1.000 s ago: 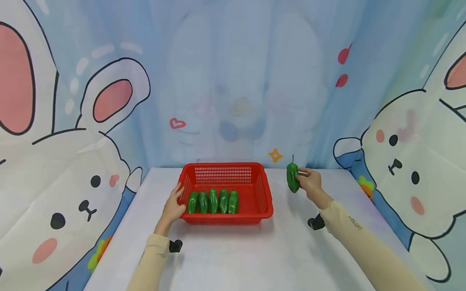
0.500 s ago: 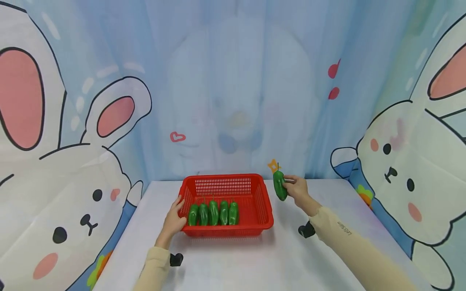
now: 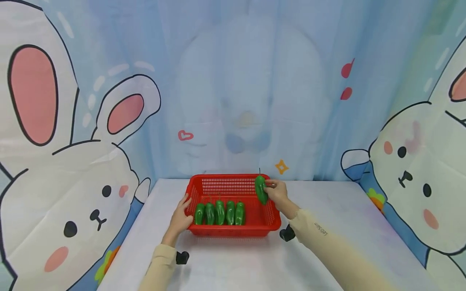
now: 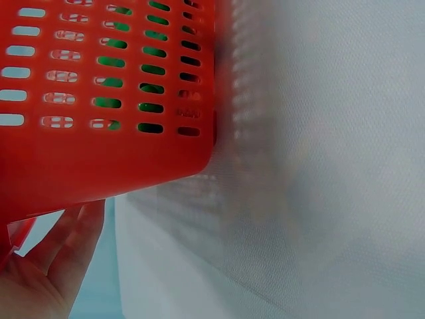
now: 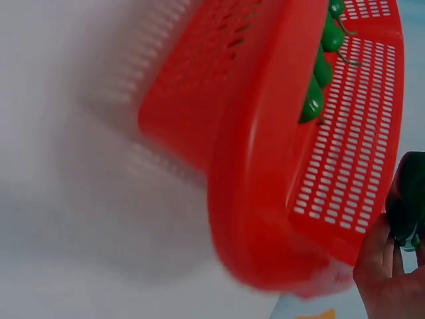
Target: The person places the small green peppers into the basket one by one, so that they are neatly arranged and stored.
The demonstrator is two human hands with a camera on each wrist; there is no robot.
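A green pepper [image 3: 260, 189] with a thin upright stem is pinched in my right hand [image 3: 278, 195], held up over the right end of the red plastic basket [image 3: 233, 231]. Inside the basket, several similar green peppers [image 3: 220, 213] stand in a row toward the left and front. My left hand [image 3: 181, 218] holds the basket's left rim near the front corner. From the left wrist, the fingers [image 4: 83, 246] show beside the perforated basket wall [image 4: 126, 149]. In the right wrist view, the held pepper [image 5: 408, 199] looks dark at the right edge, just past the rim.
The basket stands on a white-covered table [image 3: 233, 262], near its back edge. Behind it hangs a blue curtain [image 3: 233, 81] with printed rabbits on both sides. A dark wrist-worn piece [image 3: 287, 233] sits below the right wrist, another [image 3: 182, 257] by the left.
My right hand has carried the pepper leftward, from beside the basket to over its right end. The left hand stays on the left rim. The head view has shifted slightly.
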